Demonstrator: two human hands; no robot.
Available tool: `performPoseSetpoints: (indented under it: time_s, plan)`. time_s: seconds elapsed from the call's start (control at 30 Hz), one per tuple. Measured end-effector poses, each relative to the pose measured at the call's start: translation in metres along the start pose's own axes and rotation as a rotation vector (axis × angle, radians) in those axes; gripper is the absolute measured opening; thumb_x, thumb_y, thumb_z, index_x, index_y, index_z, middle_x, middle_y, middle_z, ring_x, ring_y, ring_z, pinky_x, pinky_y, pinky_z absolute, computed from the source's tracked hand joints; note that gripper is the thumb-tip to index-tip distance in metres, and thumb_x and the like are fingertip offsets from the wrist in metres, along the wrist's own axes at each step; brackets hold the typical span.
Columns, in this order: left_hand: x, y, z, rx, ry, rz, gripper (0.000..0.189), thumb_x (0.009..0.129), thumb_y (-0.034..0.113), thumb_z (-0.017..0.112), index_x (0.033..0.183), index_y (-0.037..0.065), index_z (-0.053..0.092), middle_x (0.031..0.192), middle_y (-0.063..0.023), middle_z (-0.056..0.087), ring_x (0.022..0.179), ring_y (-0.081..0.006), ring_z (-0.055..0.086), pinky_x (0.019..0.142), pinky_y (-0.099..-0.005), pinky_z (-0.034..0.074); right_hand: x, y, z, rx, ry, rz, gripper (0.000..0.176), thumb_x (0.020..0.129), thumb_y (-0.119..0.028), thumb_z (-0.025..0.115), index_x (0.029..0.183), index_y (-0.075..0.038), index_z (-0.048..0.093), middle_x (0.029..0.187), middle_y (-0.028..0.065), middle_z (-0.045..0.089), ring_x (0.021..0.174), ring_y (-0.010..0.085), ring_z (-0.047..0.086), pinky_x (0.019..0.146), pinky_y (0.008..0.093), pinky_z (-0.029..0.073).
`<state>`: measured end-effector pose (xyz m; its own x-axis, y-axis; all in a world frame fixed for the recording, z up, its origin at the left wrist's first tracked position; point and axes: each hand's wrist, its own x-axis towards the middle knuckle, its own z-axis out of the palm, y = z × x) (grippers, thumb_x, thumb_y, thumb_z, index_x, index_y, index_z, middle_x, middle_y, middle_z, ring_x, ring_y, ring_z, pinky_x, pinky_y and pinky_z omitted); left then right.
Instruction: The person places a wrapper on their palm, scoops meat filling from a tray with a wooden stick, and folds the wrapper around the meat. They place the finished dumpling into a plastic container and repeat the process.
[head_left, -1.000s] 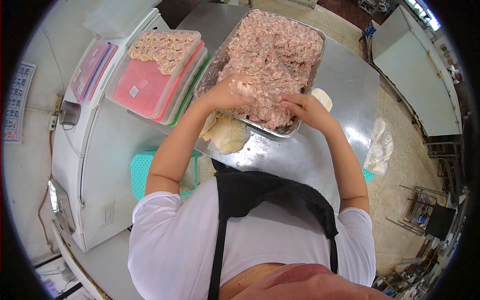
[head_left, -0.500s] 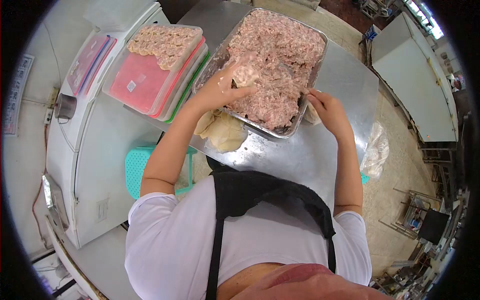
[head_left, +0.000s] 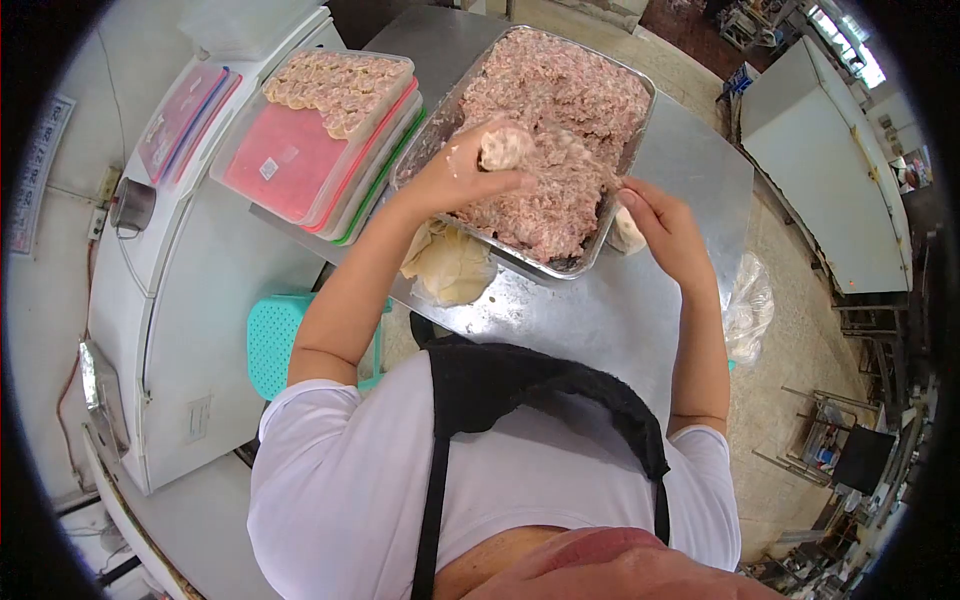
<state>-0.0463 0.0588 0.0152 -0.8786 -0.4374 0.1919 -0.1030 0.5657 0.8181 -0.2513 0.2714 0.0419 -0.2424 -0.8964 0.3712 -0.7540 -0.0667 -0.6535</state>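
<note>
My left hand [head_left: 462, 178] is curled round a meat-filled dumpling [head_left: 506, 148] above the left part of a metal tray [head_left: 417, 150]. Pale smears cling to its fingers. The tray is heaped with pink ground meat [head_left: 560, 85]. At the tray's right rim, my right hand [head_left: 665, 228] pinches a thin utensil [head_left: 612, 184] whose far end is lost against the meat. A stack of pale yellow dumpling wrappers [head_left: 450, 262] in thin plastic lies below the tray. Under my right hand sits a whitish thing [head_left: 627, 235], partly hidden.
Stacked lidded containers [head_left: 330, 180] stand left of the tray, with rows of filled dumplings [head_left: 335, 85] on top. A white freezer [head_left: 215, 300] borders the steel table [head_left: 690, 160] at left. A turquoise stool [head_left: 275, 345] stands below, and a plastic bag [head_left: 748, 310] hangs at right.
My left hand has turned and moved slightly right, so the dumpling in it shows more plainly and rounder. My right hand has shifted slightly and still pinches the utensil at the rim.
</note>
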Motion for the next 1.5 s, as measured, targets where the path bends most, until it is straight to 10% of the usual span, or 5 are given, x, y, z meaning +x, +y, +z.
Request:
performPoseSetpoints:
  time_s: [0.17, 0.8, 1.17, 1.3, 1.5]
  plan:
    - [-0.003, 0.031, 0.0, 0.046, 0.197, 0.134, 0.076, 0.074, 0.03, 0.079, 0.135, 0.006, 0.041, 0.135, -0.0151, 0.049, 0.126, -0.0265, 0.045, 0.105, -0.036, 0.033, -0.017, -0.003, 0.026, 0.528, -0.319, 0.622, 0.035, 0.099, -0.033, 0.046, 0.098, -0.004, 0.065, 0.058, -0.0036, 0.043, 0.048, 0.0044, 0.039, 0.042, 0.0215, 0.03]
    - [-0.041, 0.002, -0.083, -0.049, -0.109, 0.31, 0.051, 0.071, 0.033, 0.081, 0.108, 0.002, 0.064, 0.101, -0.0094, 0.067, 0.097, -0.0216, 0.062, 0.089, -0.0325, 0.045, 0.024, -0.119, 0.058, -0.234, -0.022, -0.074, 0.023, 0.086, -0.021, 0.064, 0.103, -0.005, 0.067, 0.089, 0.0153, 0.066, 0.078, 0.0331, 0.063, 0.068, 0.0362, 0.049]
    - [-0.096, -0.127, -0.237, 0.044, 0.044, -0.154, 0.063, 0.071, 0.033, 0.078, 0.123, 0.006, 0.054, 0.102, -0.0087, 0.057, 0.09, -0.0196, 0.054, 0.081, -0.0325, 0.045, 0.035, -0.124, 0.105, 0.29, 0.105, 0.484, 0.029, 0.096, -0.024, 0.054, 0.113, -0.003, 0.064, 0.062, -0.0072, 0.04, 0.052, 0.0018, 0.033, 0.047, 0.0191, 0.026]
    - [-0.099, -0.173, -0.268, 0.536, 0.312, 0.135, 0.056, 0.072, 0.024, 0.072, 0.123, 0.007, 0.055, 0.105, -0.0128, 0.059, 0.093, -0.0276, 0.058, 0.082, -0.0371, 0.047, 0.021, -0.129, 0.136, 0.441, 0.205, 0.66, 0.031, 0.097, -0.026, 0.051, 0.113, -0.003, 0.063, 0.06, -0.0076, 0.039, 0.049, 0.0015, 0.031, 0.043, 0.0186, 0.022]
    - [-0.069, -0.152, -0.254, 0.345, 0.119, -0.145, 0.07, 0.075, 0.02, 0.069, 0.138, 0.01, 0.04, 0.126, -0.022, 0.053, 0.1, -0.0335, 0.057, 0.088, -0.0402, 0.046, 0.012, -0.13, 0.154, 0.475, 0.252, 0.702, 0.031, 0.097, -0.027, 0.051, 0.113, -0.004, 0.064, 0.06, -0.0066, 0.042, 0.046, 0.0021, 0.033, 0.041, 0.0183, 0.023]
